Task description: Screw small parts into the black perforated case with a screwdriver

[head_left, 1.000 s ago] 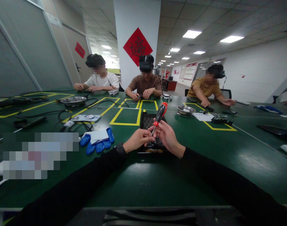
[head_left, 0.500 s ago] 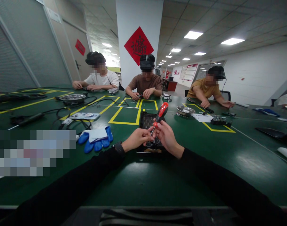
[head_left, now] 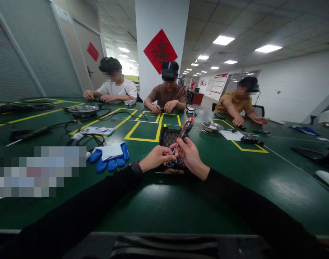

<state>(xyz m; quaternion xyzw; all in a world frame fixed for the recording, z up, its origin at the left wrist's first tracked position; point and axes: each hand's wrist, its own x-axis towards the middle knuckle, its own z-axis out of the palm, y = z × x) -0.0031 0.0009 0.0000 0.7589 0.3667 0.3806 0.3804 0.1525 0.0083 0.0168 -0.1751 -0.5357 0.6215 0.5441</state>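
A screwdriver (head_left: 186, 128) with a red and black handle is tilted, its handle up and to the right. The fingers of my right hand (head_left: 191, 157) are closed round its red collar and the top of the metal shaft. My left hand (head_left: 158, 158) pinches at the lower end of the shaft; the tip is hidden by the fingers. Both hands are over an open black case (head_left: 167, 133) with a textured inside. Dark glossy parts in the case show partly beneath my hands, too covered to name.
Left of my hands lie blue and white gloves (head_left: 110, 156), a patterned flat box (head_left: 97, 131) and black cables (head_left: 69, 126). Metal bowls (head_left: 212, 126) stand farther off. Yellow tape marks the green table (head_left: 159, 208). Three people sit across it, their hands well apart from mine.
The screwdriver has turned about its length, so its handle shows more black and less red. Both hands keep nearly the same place and grip.
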